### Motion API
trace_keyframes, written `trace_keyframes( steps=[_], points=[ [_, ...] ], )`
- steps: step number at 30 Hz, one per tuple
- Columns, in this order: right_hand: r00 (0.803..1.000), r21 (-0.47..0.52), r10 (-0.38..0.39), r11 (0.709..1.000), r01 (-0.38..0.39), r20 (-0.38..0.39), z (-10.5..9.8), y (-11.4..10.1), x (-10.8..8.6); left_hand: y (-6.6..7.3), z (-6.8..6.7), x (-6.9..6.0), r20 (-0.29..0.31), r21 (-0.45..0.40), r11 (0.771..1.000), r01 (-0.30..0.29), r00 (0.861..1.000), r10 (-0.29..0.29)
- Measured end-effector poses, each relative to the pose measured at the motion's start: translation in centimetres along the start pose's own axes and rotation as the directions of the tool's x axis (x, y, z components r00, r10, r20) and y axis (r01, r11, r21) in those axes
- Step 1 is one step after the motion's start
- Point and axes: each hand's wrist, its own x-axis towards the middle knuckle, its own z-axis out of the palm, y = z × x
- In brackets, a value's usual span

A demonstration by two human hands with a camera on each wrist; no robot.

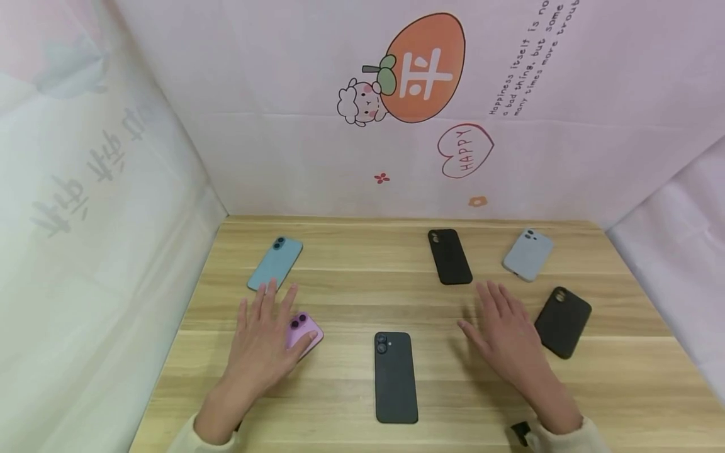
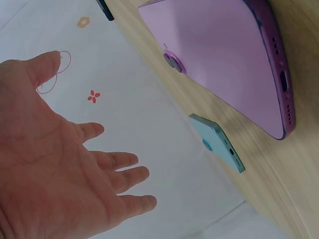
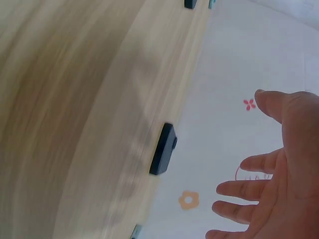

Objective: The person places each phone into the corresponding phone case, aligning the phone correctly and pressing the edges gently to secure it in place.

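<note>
My left hand hovers with spread fingers over a purple phone, partly hiding it. The left wrist view shows the palm apart from that phone, which lies back up. Just beyond the fingertips lies a light blue phone. My right hand, fingers extended and holding nothing, is above the table between two black phone cases, one farther back and the other to its right. A dark phone lies between the hands, twin lenses facing up.
A pale blue phone or case lies at the back right of the wooden table. Printed white cloth stands along the table's back edge, with more cloth at both sides.
</note>
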Motion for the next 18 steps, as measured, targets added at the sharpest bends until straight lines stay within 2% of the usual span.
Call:
trace_keyframes(
  steps=[6, 12, 18],
  points=[
    [0.996, -0.023, 0.080, 0.996, -0.081, -0.047, -0.8, 2.0, -0.1, -0.3, 0.0, -0.4, -0.010, 0.022, 1.000, -0.004, 1.000, 0.004],
    [0.973, 0.005, 0.232, 0.973, -0.232, -0.012, -1.6, 4.5, -0.6, -0.4, 0.1, -0.9, 0.016, 0.034, 0.999, 0.013, 1.000, -0.014],
    [0.952, 0.012, 0.305, 0.952, -0.305, 0.032, -2.1, 7.2, -1.4, -0.4, 0.3, -1.0, 0.056, 0.037, 0.998, 0.044, 0.997, -0.046]
  ],
)
